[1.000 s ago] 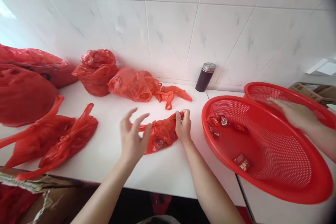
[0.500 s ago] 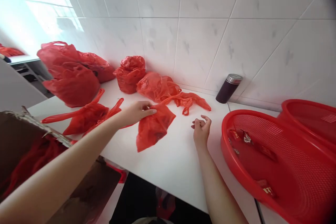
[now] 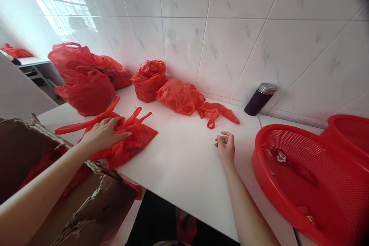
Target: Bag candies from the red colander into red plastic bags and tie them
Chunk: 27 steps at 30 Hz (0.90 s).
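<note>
My left hand (image 3: 105, 134) rests on a pile of thin red plastic bags at the left of the white table (image 3: 178, 161). Its thumb stands apart from the fingers, and I see no bag pinched between them. Beside the thumb lies a red plastic bag (image 3: 137, 140), crumpled, one corner pointing right. My right hand (image 3: 226, 146) hovers near the table's middle with loosely bent fingers apart and nothing in them. Closest to it is a flattened red bag (image 3: 219, 113) with a looped handle.
Full red bags (image 3: 86, 92) stand at the back left, with a bundled bag (image 3: 150, 82) and another bag (image 3: 181, 98) along the tiled wall. A dark flask (image 3: 259, 100) leans there. Red mesh baskets (image 3: 259, 169) holding small wrapped packets are at right. A torn cardboard box (image 3: 115, 192) occupies the lower left.
My left hand has moved left with the red bag, which now lies on the pile with the fingers loosened. My right hand stays nearly in place. The view has shifted slightly.
</note>
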### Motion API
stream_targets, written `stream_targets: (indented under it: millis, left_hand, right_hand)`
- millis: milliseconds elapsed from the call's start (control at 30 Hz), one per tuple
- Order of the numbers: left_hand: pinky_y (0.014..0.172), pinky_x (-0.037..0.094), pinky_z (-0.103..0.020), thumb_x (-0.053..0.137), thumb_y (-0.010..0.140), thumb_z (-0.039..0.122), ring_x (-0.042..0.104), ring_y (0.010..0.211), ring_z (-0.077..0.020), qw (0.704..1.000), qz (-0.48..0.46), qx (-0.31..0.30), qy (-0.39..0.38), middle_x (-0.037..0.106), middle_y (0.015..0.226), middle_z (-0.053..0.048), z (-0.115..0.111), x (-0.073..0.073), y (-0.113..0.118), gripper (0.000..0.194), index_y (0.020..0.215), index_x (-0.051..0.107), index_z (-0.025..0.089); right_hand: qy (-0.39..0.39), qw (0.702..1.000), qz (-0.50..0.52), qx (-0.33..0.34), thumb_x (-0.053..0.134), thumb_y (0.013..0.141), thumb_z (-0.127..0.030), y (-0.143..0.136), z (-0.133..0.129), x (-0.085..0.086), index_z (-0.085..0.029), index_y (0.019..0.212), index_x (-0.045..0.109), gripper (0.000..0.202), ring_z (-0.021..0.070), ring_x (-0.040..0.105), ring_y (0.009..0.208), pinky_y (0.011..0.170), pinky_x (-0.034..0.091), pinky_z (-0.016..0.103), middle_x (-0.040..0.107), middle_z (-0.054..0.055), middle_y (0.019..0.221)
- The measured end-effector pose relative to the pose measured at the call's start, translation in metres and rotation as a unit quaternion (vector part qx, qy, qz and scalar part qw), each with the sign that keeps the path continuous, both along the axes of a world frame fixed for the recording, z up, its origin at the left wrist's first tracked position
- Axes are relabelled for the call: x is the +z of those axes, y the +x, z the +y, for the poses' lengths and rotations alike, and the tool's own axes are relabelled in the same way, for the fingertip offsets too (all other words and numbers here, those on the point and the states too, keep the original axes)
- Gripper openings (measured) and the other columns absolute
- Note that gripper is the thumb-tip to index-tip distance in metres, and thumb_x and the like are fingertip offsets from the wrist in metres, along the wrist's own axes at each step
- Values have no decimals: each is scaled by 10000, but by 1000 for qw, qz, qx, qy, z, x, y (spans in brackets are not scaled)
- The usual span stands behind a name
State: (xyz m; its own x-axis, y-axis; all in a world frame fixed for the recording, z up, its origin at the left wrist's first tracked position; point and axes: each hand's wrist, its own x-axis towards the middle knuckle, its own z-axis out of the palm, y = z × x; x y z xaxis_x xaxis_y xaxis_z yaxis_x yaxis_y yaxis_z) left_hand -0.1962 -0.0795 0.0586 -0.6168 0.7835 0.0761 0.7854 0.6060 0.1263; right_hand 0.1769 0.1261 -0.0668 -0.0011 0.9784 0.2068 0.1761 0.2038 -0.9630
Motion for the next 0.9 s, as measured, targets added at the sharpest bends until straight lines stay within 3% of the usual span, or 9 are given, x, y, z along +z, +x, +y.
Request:
stream_targets:
  millis: [100,200,300,400,500,633,700,767,900]
  left_hand:
    - [885,457,-458,590,728,675,579,1133,-404,996,-18,-3,-93,591,1304,-231,7,-21,-20,846,1367,477,133]
    - [819,474,-369,578,789,459,649,1002,-325,994,-18,-7,-109,696,1146,-140,11,-32,-41,503,1209,566,182]
    - [799,476,-363,478,827,366,654,972,-306,995,4,13,-101,687,1148,-134,11,-29,-52,374,1156,539,199]
    - [845,475,-405,371,880,428,606,1090,-339,996,31,28,-75,581,1306,-189,8,-20,-44,470,1279,446,192]
    - [906,455,-468,326,890,578,521,1205,-377,997,72,-7,-13,476,1414,-166,13,-12,-18,613,1425,315,278]
    - [1024,393,-464,441,858,563,446,1299,-324,981,23,-170,96,464,1443,-75,45,-3,30,597,1407,380,337]
    - [1025,404,-428,495,832,569,484,1268,-295,963,-103,-230,96,519,1386,-83,69,0,56,593,1357,458,295]
    - [958,459,-404,532,798,629,562,1170,-277,930,-277,-235,51,571,1322,-87,94,1,87,617,1310,508,285]
    - [772,531,-361,623,730,650,640,1013,-272,823,-524,-218,-8,651,1187,-112,132,-7,160,653,1238,580,242]
  right_hand:
    - [9,1000,-18,2,506,857,-425,1,0,-3,-231,1046,474,273,150,622,614,643,509,305,614,-5,781]
    - [16,999,-38,-1,471,874,-415,2,-1,-4,-228,1044,468,253,150,627,622,643,517,302,615,-2,781]
    - [26,997,-69,-15,414,896,-390,-4,4,-1,-220,1071,468,250,157,621,640,654,526,319,624,20,821]
    - [59,990,-124,-20,438,878,-354,-19,20,7,-229,1084,532,258,199,620,873,790,513,373,622,85,1063]
    - [92,977,-192,-1,568,805,-305,-37,43,15,-241,1024,625,236,267,508,1172,981,415,446,523,109,1319]
    - [102,961,-257,17,614,782,-236,-48,60,21,-203,999,652,223,290,547,1112,987,393,496,628,119,1143]
    - [117,955,-272,18,556,838,-231,-44,52,25,-188,1055,641,237,267,575,1045,955,421,469,657,106,1064]
    - [146,949,-279,17,499,888,-230,-37,32,30,-184,1129,622,274,247,565,1071,981,407,437,654,101,1106]
    - [249,924,-284,59,479,911,-216,-25,-25,40,-186,1049,645,218,226,566,1040,973,408,391,675,81,1030]
